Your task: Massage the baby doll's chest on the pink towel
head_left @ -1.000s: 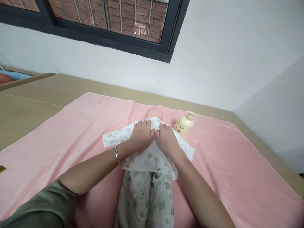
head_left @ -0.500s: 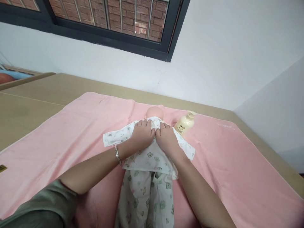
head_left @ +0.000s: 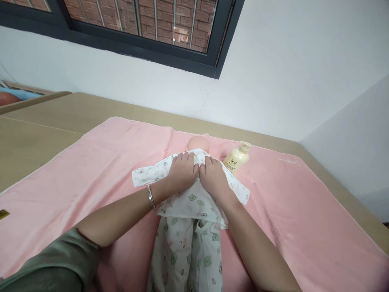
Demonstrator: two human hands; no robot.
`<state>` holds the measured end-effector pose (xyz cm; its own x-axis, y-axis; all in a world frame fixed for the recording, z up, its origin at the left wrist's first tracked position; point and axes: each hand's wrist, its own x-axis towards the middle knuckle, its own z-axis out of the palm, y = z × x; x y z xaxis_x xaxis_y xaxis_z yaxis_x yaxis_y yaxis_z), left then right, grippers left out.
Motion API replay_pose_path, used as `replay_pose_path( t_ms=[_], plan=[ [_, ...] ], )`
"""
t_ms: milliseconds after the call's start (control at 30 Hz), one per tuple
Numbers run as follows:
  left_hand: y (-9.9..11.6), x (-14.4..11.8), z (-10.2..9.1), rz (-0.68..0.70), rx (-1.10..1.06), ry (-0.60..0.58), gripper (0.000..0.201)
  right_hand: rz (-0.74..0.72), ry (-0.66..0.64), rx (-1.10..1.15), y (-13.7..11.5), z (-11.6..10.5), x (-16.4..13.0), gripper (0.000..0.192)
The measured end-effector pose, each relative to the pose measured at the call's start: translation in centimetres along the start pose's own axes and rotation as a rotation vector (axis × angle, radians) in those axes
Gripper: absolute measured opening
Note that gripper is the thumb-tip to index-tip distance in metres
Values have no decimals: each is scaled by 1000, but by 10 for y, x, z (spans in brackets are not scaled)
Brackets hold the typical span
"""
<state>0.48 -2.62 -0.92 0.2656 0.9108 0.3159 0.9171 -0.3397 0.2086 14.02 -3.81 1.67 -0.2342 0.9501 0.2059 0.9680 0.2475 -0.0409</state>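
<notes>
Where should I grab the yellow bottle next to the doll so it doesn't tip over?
Probably grip the lotion bottle around its wide cream body, coming from the right, the open side. The doll and both hands, left hand and right hand, crowd its left. The pump top looks narrow and leans away, so it seems a poorer hold.

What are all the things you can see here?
Doll: one, peach head, lying on the towel, dressed.
Baby clothes: one set, white with green bears, on the doll.
Lotion bottle: one, cream, beside the doll's head.
Towel: one, pink, spread on the table.
Table: one, tan, under the towel.
Window: one, dark frame, on the wall.
Bracelet: one, silver, left wrist.
Left hand, right hand: pressed on the collar.
</notes>
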Motion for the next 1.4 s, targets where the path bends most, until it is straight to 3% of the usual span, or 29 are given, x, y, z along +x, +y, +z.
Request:
replay_pose_path(
  t_ms=[367, 567, 900, 1167, 1400],
  plan=[
    [0, 0, 0, -3, -14, -7, 41, 38, 9, 51, 1, 2, 0, 26],
    [-1, 0, 1, 3, -5, 14, 38, -23, 15, 2, 2, 3, 0, 26],
    [-1, 1, 3, 0, -4, 25, 37, 45, -11, 63, 1, 2, 1, 28],
    [9, -13, -9, 23, 113, -26, 39, 46, -74, 327, 23, 2, 11, 34],
    [0, -2, -15, 24, 41, -117, 34, 82, -59, 197, 15, 1, 8, 43]
  ],
)
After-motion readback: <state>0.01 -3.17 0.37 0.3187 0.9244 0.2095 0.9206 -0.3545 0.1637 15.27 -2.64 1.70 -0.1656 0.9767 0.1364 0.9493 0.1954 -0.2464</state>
